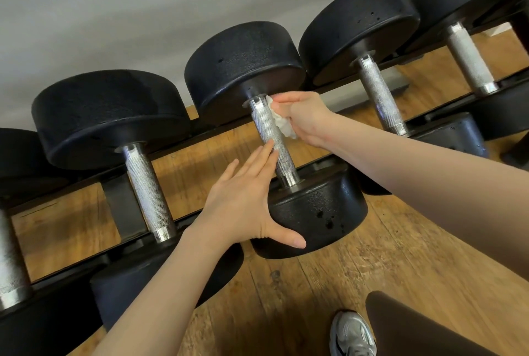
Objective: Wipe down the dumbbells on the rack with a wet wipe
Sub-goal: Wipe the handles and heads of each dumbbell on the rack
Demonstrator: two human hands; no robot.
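We saw the wipe (282, 121), white and crumpled, pressed against the right side of the knurled steel handle (272, 138) of the middle dumbbell (246, 69), near its far end. The right hand (307, 116) had its fingers curled round the wipe and held it to the metal. The left hand (246, 198) lay flat and spread, its fingertips touching the lower left side of the same handle and its thumb stretched across the near black head (320, 212) of that dumbbell. The two hands were apart, one on each side of the handle. The dumbbell sat on the rack (120, 201), its heads resting on two dark rails with the handle bridging the gap between them. More dumbbells lay alongside on the same rails: one (111, 115) just to the left, two (360, 26) to the right, and part of another at the left edge. Under the rack was a wood floor (343, 284), and behind it a pale wall (143, 12). At the bottom right we saw a grey shoe (352, 335) and a dark-clad leg (406, 327).
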